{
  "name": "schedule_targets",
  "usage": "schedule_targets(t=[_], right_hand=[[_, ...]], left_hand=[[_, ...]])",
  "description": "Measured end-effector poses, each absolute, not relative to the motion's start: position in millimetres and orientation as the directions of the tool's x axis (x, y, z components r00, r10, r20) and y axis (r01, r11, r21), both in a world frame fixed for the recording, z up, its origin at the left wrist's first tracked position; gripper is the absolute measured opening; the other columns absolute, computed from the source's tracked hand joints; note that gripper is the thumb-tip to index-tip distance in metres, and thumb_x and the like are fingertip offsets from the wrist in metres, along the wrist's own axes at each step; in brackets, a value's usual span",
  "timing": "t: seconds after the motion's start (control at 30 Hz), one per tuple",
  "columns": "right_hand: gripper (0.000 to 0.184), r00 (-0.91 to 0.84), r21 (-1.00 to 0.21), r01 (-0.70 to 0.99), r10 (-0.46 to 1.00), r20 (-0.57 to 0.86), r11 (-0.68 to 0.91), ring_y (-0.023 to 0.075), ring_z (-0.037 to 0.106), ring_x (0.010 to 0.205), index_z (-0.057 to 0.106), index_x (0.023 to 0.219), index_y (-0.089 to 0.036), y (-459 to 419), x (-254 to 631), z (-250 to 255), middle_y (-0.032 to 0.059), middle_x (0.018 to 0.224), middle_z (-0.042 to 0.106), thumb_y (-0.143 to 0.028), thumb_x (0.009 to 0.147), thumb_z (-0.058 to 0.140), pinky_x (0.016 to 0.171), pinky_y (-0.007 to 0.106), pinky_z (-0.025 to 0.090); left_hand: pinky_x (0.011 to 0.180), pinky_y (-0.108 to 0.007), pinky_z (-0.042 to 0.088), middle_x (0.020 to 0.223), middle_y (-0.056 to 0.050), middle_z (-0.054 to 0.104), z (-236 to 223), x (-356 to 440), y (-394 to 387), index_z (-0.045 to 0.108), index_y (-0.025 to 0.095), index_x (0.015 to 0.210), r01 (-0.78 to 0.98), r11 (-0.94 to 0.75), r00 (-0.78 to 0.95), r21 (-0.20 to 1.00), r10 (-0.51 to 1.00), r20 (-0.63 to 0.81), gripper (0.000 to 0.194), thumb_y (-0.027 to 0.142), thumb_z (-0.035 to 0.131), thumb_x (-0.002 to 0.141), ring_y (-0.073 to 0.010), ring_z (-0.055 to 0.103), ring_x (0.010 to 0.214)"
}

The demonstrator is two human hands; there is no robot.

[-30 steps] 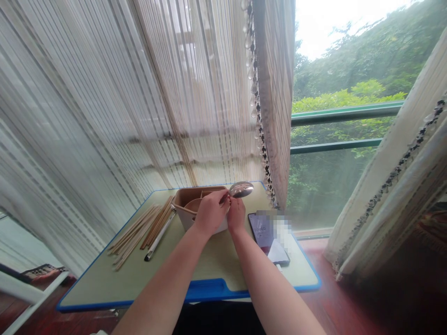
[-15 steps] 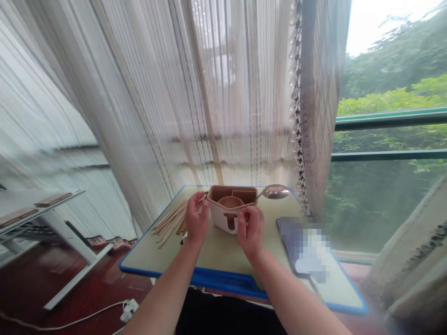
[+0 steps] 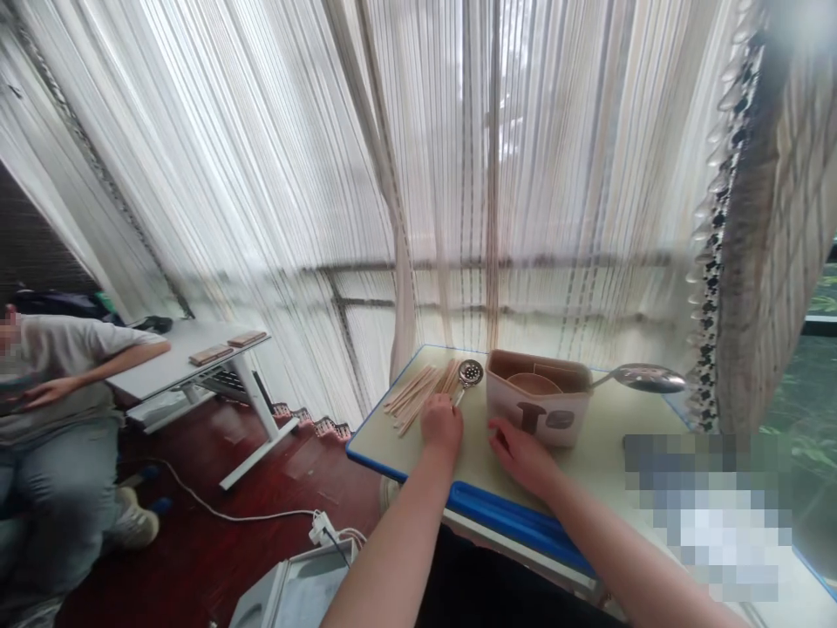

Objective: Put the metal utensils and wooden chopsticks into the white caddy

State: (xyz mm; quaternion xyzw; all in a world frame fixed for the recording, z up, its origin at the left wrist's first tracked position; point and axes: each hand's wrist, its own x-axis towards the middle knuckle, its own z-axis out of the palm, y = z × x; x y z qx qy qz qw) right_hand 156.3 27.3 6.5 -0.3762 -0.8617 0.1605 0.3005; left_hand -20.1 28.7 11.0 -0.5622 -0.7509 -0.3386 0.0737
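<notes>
My left hand (image 3: 442,422) is closed around the handle of a small slotted ladle (image 3: 471,373), whose round perforated head points away from me. Chopsticks (image 3: 418,391) lie in a loose bunch just beyond and left of that hand. In front of the white and brown utensil holder (image 3: 500,406) is my right hand (image 3: 527,458), its fingers stretched out and holding nothing. Out over the holder's right rim leans a large metal ladle or skimmer (image 3: 647,378), its lower handle hidden inside the holder.
The blue-edged table (image 3: 418,458) carries a pixelated object (image 3: 719,523) at right. To the left, a person (image 3: 52,392) sits beside a white desk (image 3: 160,371) with brown blocks on it. A power strip (image 3: 323,530) and cable are at lower left. Curtains (image 3: 445,174) hang behind.
The view has swung left. My left hand has left the holder's side and taken the slotted ladle's handle. My right hand has dropped away from the holder's front, its fingers loosened.
</notes>
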Motion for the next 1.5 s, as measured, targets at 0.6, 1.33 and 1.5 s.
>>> schedule_targets(t=[0.6, 1.33, 1.5], right_hand=[[0.030, -0.447, -0.421, 0.647, 0.764, 0.466, 0.636, 0.0203, 0.060, 0.067, 0.045, 0.110, -0.018, 26.1, 153.5, -1.3, 0.0034, 0.073, 0.062, -0.033, 0.087, 0.032, 0.062, 0.031, 0.040], [0.022, -0.467, -0.525, 0.427, 0.677, 0.569, 0.736, 0.0169, 0.056, 0.074, 0.053, 0.097, -0.018, 18.5, 143.0, 21.2, 0.0046, 0.081, 0.060, -0.032, 0.083, 0.043, 0.070, 0.030, 0.044], [0.028, -0.368, -0.734, 0.254, 0.765, 0.529, 0.630, 0.0151, 0.059, 0.072, 0.051, 0.104, -0.018, 37.6, 97.6, 51.9, 0.0046, 0.086, 0.062, -0.035, 0.084, 0.043, 0.068, 0.030, 0.047]], left_hand=[[0.077, -0.033, 0.044, 0.100, -0.016, 0.061, 7.6, -25.0, 25.3, 0.061, 0.012, 0.100, 0.913, 0.209, -0.324, 0.350, 0.893, 0.312, 0.029, 0.029, 0.046, 0.082, -0.0245, 0.059, 0.090], [0.070, -0.029, 0.043, 0.083, -0.009, 0.067, 4.2, -36.0, 32.2, 0.064, 0.014, 0.088, 0.628, -0.048, -0.491, 0.777, 0.750, 0.443, 0.022, 0.027, 0.049, 0.080, -0.0200, 0.061, 0.077], [0.068, -0.027, 0.043, 0.082, -0.007, 0.066, 7.3, -35.5, 31.5, 0.061, 0.015, 0.086, 0.560, -0.133, -0.550, 0.818, 0.679, 0.487, 0.022, 0.029, 0.045, 0.082, -0.0182, 0.060, 0.075]])
